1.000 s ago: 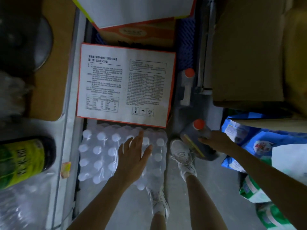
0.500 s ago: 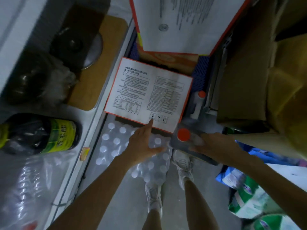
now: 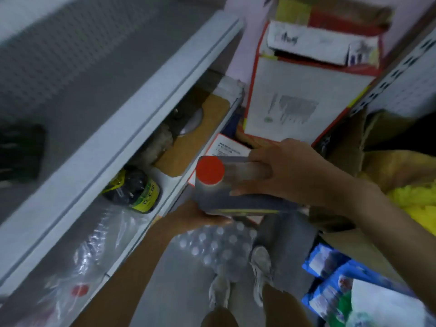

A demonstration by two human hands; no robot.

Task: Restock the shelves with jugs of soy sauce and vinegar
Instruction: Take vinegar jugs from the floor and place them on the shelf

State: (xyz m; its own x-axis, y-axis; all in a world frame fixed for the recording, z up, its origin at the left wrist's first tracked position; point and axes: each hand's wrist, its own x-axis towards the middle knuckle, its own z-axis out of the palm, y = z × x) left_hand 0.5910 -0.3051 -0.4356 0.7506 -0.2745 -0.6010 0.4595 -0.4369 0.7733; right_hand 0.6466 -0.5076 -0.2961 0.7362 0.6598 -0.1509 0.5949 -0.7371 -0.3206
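Holds red-capped jug (image 3: 232,192) in mid-air beside white shelf (image 3: 113,138), above shrink-wrapped bottle pack (image 3: 219,246) on floor (image 3: 177,284).
Grips handle with right hand (image 3: 290,171), fingers (image 3: 258,172) curled round it; supports base on left hand (image 3: 195,215), laid flat beneath.

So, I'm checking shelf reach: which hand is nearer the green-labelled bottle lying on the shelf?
Left. The left hand is under the jug, just right of the bottle; the right hand holds the jug's top, farther right.
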